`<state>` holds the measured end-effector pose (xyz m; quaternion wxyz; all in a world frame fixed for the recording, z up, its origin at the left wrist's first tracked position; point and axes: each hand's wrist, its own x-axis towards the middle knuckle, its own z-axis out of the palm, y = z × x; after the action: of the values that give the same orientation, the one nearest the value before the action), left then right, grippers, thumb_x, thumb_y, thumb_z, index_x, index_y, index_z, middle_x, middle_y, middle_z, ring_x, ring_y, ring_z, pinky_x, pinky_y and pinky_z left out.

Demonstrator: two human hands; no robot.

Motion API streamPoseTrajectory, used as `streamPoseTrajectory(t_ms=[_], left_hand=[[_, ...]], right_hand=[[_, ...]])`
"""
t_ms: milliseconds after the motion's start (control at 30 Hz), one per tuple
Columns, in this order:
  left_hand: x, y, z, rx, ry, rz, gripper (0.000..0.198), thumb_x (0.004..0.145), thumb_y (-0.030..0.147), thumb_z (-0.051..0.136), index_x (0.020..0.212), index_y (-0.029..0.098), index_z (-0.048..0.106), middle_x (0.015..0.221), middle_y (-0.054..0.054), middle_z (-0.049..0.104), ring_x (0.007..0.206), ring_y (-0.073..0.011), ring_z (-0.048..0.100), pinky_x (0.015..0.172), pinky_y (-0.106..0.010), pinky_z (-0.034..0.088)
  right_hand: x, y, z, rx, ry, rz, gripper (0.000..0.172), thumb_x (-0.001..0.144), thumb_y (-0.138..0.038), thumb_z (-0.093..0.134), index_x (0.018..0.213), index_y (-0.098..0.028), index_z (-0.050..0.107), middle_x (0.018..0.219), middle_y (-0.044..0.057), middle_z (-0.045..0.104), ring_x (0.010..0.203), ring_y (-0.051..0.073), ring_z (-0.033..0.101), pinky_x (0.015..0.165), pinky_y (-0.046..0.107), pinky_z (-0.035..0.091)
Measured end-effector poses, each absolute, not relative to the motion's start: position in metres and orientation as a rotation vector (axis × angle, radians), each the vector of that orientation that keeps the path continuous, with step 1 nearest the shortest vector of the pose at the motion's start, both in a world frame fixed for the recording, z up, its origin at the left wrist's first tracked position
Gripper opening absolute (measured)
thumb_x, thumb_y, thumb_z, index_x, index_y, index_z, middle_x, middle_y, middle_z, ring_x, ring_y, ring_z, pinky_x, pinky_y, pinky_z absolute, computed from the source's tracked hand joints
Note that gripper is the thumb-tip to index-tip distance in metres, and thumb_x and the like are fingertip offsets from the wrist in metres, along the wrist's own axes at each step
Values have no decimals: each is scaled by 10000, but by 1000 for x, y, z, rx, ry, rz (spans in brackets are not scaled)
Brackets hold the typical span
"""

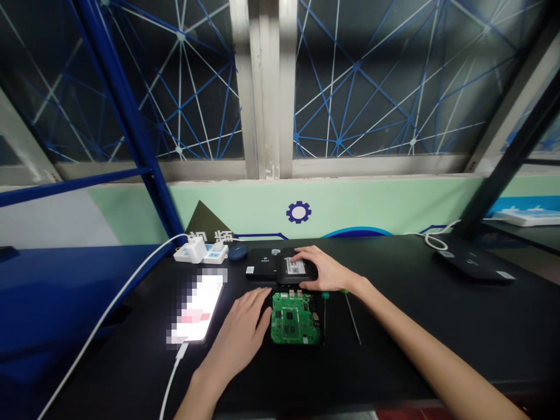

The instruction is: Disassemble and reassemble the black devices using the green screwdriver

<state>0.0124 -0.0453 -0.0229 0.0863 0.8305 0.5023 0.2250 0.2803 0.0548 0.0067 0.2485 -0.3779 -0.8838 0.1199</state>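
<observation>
A green circuit board (292, 318) lies in a black case bottom on the black table (415, 326). My left hand (242, 332) rests flat just left of it, fingers stretched out, fingertips touching the case edge. My right hand (321, 269) reaches to the black cover with a white label (294, 269) behind the board; its fingers lie over the cover's right end and curl round its edge. A second black box (260, 262) sits left of the cover, partly under it.
A lit phone (198, 309) on a white cable (126, 286) lies left of my left hand. A white power strip (201, 252) stands behind it. Two thin screwdrivers (350, 312) lie right of the board. A black device (475, 263) sits far right.
</observation>
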Motion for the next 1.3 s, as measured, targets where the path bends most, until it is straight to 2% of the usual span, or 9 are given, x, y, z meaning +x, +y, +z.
streamPoseTrajectory(t_ms=[333,433,567,700,833,967,1133,1300], left_hand=[[12,-45,-25,2488,1491,696,401,1045,385,326,1397,254,466,1421,-56,531,1315,-234,474,1105,-434,367],[12,-45,-25,2491,1483,682,406,1050,388,314,1405,256,459,1433,-58,521,1322,-235,468,1122,-451,346],[11,-46,-25,2473,1489,662,413,1053,395,305,1418,262,446,1450,-51,503,1344,-228,449,1135,-449,334],[11,-46,-25,2458,1506,644,416,1046,392,322,1419,256,446,1451,-53,506,1354,-232,440,1137,-452,333],[11,-45,-25,2464,1503,650,409,1040,370,332,1408,242,455,1441,-65,518,1344,-232,452,1127,-444,346],[11,-45,-25,2468,1500,663,401,1038,374,332,1397,255,463,1432,-53,526,1340,-232,456,1118,-441,363],[11,-46,-24,2463,1499,643,406,1053,385,296,1400,254,459,1441,-46,518,1348,-226,447,1132,-446,345],[10,-45,-25,2466,1504,648,400,1054,357,290,1399,249,460,1440,-46,518,1347,-222,448,1132,-441,347]], right_hand=[[276,45,15,-1012,-2428,231,536,691,-296,779,1200,-244,619,1397,120,495,1287,318,453,1063,527,371],[271,41,21,-1001,-2371,133,364,754,-284,734,1103,-227,648,1232,105,596,1160,286,527,1005,473,425],[270,38,30,-1064,-2307,75,67,842,-244,634,894,-214,663,863,42,671,862,217,600,807,356,473],[272,32,40,-1173,-2367,187,104,850,-207,578,793,-215,664,636,-17,632,582,147,568,591,270,403],[266,19,49,-1223,-2492,205,131,803,-171,594,711,-228,668,557,-32,629,519,145,568,543,266,368],[255,6,50,-1244,-2615,173,136,702,-120,639,657,-245,668,588,-31,668,535,159,597,506,266,344],[251,-2,44,-1345,-2712,136,69,660,-241,726,726,-257,715,686,19,714,600,212,647,516,285,373],[246,-4,45,-1373,-2776,109,62,639,-238,722,697,-257,714,717,26,727,610,225,661,511,293,380]])
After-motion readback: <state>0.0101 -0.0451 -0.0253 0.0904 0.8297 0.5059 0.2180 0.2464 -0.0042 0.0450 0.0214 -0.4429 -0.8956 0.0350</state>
